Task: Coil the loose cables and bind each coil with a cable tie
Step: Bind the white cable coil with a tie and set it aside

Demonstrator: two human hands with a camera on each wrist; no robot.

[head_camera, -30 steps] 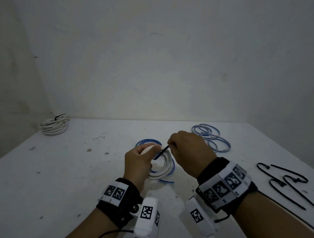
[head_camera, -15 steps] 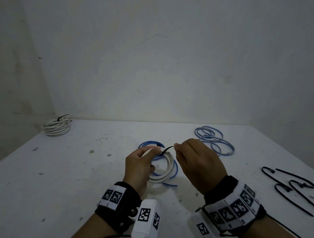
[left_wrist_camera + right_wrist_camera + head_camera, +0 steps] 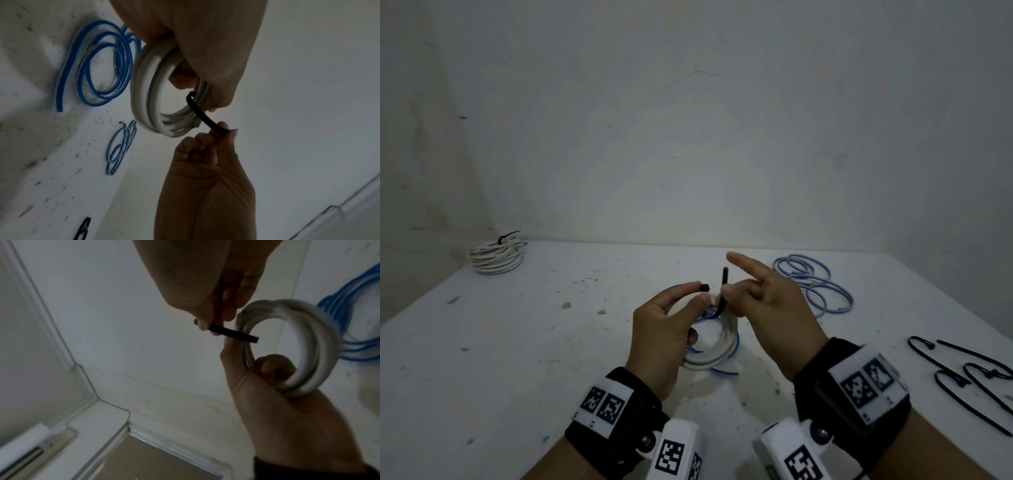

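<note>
My left hand (image 3: 698, 294) grips a coil of white cable (image 3: 722, 353) just above the table, thumb inside the loop in the left wrist view (image 3: 183, 81). A black cable tie (image 3: 723, 291) wraps under the coil's upper part. Its head (image 3: 704, 287) sits at my left fingertips. My right hand (image 3: 727, 295) pinches the tie's tail, which stands upright, while the index finger points away. The right wrist view shows the tie (image 3: 234, 335) held beside the coil (image 3: 320, 345). A blue cable (image 3: 732, 342) lies looped on the table under the coil.
A second loose blue cable (image 3: 815, 287) lies at the back right. A white coil bound with a black tie (image 3: 496, 257) sits in the far left corner. Several spare black cable ties (image 3: 969, 377) lie at the right. Walls close the table's back and left.
My right hand has swung the tie's tail up from pointing left to standing upright, and its index finger has straightened. The left hand keeps hold of the coil.
</note>
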